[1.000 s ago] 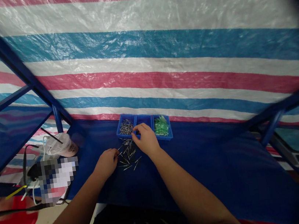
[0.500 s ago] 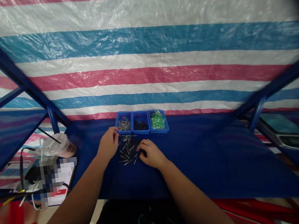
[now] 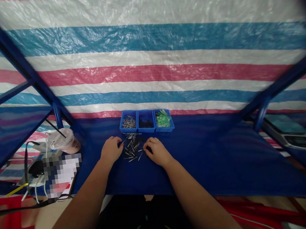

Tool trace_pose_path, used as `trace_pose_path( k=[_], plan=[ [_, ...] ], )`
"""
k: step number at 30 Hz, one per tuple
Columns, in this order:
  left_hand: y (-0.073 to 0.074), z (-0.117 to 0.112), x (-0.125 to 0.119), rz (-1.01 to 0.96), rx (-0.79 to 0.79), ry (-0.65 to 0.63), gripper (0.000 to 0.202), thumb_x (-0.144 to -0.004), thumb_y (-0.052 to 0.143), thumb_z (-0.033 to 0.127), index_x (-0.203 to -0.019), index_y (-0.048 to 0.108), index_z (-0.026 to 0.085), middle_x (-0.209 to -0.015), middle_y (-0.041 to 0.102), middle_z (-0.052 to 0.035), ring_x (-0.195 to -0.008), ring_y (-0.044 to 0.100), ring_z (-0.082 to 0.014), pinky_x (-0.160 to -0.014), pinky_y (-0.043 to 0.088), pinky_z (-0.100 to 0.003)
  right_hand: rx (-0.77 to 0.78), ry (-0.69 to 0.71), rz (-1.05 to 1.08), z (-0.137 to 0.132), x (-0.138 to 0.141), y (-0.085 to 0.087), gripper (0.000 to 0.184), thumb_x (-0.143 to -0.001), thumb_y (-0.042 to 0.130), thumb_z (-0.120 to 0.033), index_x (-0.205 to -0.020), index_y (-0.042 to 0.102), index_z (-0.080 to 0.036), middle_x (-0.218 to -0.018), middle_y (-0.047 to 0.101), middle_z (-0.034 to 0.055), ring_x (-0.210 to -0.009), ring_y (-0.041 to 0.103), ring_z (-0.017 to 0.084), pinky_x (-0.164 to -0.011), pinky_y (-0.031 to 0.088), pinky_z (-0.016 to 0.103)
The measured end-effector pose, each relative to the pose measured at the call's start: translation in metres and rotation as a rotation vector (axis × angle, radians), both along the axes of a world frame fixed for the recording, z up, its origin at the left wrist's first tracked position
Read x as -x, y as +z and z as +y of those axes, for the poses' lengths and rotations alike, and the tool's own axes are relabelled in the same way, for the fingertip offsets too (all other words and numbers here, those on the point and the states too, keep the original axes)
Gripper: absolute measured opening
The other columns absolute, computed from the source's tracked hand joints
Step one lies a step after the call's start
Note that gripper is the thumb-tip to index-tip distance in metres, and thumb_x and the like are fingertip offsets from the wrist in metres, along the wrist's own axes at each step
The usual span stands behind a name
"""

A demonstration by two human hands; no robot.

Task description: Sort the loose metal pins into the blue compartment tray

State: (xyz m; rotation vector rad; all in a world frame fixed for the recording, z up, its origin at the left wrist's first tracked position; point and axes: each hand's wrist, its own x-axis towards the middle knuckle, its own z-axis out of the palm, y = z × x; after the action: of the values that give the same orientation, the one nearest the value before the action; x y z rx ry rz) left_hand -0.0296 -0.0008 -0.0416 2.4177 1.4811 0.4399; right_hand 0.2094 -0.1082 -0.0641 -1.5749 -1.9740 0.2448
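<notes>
A loose pile of thin metal pins (image 3: pixel 131 149), some silvery and some dark, lies on the blue tabletop between my hands. My left hand (image 3: pixel 111 149) is at the pile's left side, thumb and finger pinched on what looks like one thin pin. On the right side, my right hand (image 3: pixel 156 151) has its fingers curled and pinched at the pile's edge; whatever they grip is too small to make out. Just behind stand three joined blue bins: a left bin of silvery pins (image 3: pixel 129 122), a middle one with small black parts (image 3: pixel 145 122), and a right one with green-and-clear pieces (image 3: pixel 163 119).
At the left stand a lidded drink cup (image 3: pixel 67 141) with a black straw, and cables beside a power strip (image 3: pixel 36 167). A digital scale (image 3: pixel 295 134) sits at the far right, beyond a blue frame post (image 3: pixel 261 113). Striped plastic sheeting (image 3: pixel 145 62) hangs behind the table.
My left hand has come away from the left bin's front corner, nearer to me beside the pile. My right hand stays at the pile's right edge. The view has shifted slightly.
</notes>
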Motion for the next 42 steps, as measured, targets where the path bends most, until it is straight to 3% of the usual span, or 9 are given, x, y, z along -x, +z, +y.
trace_pose_path(
  k=[7, 13, 18, 24, 27, 31, 34, 39, 42],
  plan=[
    [-0.003, -0.009, 0.000, 0.021, -0.010, 0.097, 0.015, -0.094, 0.053, 0.025, -0.091, 0.067, 0.021, -0.095, 0.068, -0.0089, -0.092, 0.065, -0.0237, -0.084, 0.049, -0.034, 0.004, -0.030, 0.031, 0.000, 0.000, 0.001, 0.010, -0.095, 0.052, -0.014, -0.094, 0.060, -0.019, -0.097, 0.062, 0.0080, -0.092, 0.056, 0.022, -0.088, 0.045, 0.036],
    [0.034, 0.004, -0.012, -0.235, -0.135, 0.126, 0.020, -0.097, 0.052, 0.034, -0.097, 0.067, 0.022, -0.096, 0.073, -0.0053, -0.088, 0.067, -0.0207, -0.081, 0.048, -0.030, 0.013, -0.042, 0.192, 0.000, -0.006, 0.001, 0.009, -0.097, 0.050, -0.018, -0.097, 0.059, -0.021, -0.093, 0.065, 0.0059, -0.091, 0.059, 0.021, -0.086, 0.046, 0.035],
    [0.058, 0.029, -0.034, -0.163, 0.001, 0.286, 0.032, -0.093, 0.056, 0.054, -0.105, 0.068, 0.027, -0.084, 0.075, -0.0027, -0.083, 0.069, -0.0245, -0.070, 0.045, -0.031, 0.055, -0.075, 0.282, -0.001, -0.008, 0.002, 0.008, -0.094, 0.054, -0.022, -0.095, 0.062, -0.021, -0.087, 0.066, 0.0040, -0.083, 0.061, 0.020, -0.079, 0.047, 0.033],
    [0.031, 0.023, -0.024, -0.139, 0.003, 0.155, 0.027, -0.097, 0.049, 0.043, -0.096, 0.069, 0.027, -0.077, 0.071, -0.0015, -0.072, 0.066, -0.0200, -0.064, 0.040, -0.028, -0.016, -0.099, 0.368, 0.005, -0.003, 0.023, 0.010, -0.094, 0.058, -0.026, -0.093, 0.066, -0.021, -0.084, 0.068, 0.0032, -0.077, 0.063, 0.018, -0.074, 0.049, 0.030],
    [0.016, 0.018, -0.019, -0.145, 0.037, 0.011, 0.019, -0.094, 0.055, 0.035, -0.100, 0.071, 0.027, -0.075, 0.070, -0.0004, -0.074, 0.065, -0.0191, -0.067, 0.043, -0.028, -0.136, -0.149, 0.383, 0.028, 0.007, 0.047, 0.013, -0.093, 0.058, -0.029, -0.095, 0.068, -0.020, -0.085, 0.069, 0.0045, -0.076, 0.063, 0.018, -0.072, 0.049, 0.030],
    [0.008, 0.017, -0.018, -0.132, 0.058, -0.036, 0.020, -0.089, 0.060, 0.031, -0.104, 0.072, 0.026, -0.078, 0.069, -0.0006, -0.076, 0.064, -0.0191, -0.069, 0.045, -0.029, -0.151, -0.259, 0.296, 0.068, 0.022, 0.067, 0.015, -0.092, 0.059, -0.030, -0.096, 0.067, -0.018, -0.089, 0.069, 0.0062, -0.079, 0.062, 0.019, -0.077, 0.050, 0.033],
    [0.005, 0.016, -0.017, -0.096, 0.084, -0.055, 0.022, -0.086, 0.063, 0.030, -0.105, 0.073, 0.026, -0.082, 0.069, -0.0013, -0.077, 0.064, -0.0196, -0.069, 0.045, -0.030, -0.141, -0.328, 0.166, 0.078, 0.031, 0.061, 0.018, -0.088, 0.063, -0.026, -0.104, 0.065, -0.018, -0.095, 0.067, 0.0083, -0.087, 0.062, 0.022, -0.083, 0.049, 0.035],
    [0.002, 0.014, -0.018, -0.073, 0.110, -0.054, 0.019, -0.084, 0.062, 0.027, -0.098, 0.075, 0.027, -0.084, 0.068, -0.0020, -0.079, 0.063, -0.0199, -0.070, 0.045, -0.030, 0.004, -0.259, 0.000, 0.065, 0.045, 0.035, 0.010, -0.090, 0.061, -0.021, -0.096, 0.069, -0.021, -0.091, 0.066, 0.0062, -0.085, 0.062, 0.021, -0.079, 0.048, 0.032],
    [0.002, 0.014, -0.021, -0.065, 0.107, -0.034, 0.013, -0.083, 0.062, 0.027, -0.089, 0.074, 0.026, -0.082, 0.067, -0.0022, -0.077, 0.062, -0.0199, -0.069, 0.045, -0.030, 0.085, -0.267, -0.106, 0.064, 0.053, 0.025, 0.020, -0.089, 0.062, -0.023, -0.106, 0.072, -0.022, -0.095, 0.069, 0.0079, -0.086, 0.063, 0.023, -0.078, 0.048, 0.034]
  ],
)
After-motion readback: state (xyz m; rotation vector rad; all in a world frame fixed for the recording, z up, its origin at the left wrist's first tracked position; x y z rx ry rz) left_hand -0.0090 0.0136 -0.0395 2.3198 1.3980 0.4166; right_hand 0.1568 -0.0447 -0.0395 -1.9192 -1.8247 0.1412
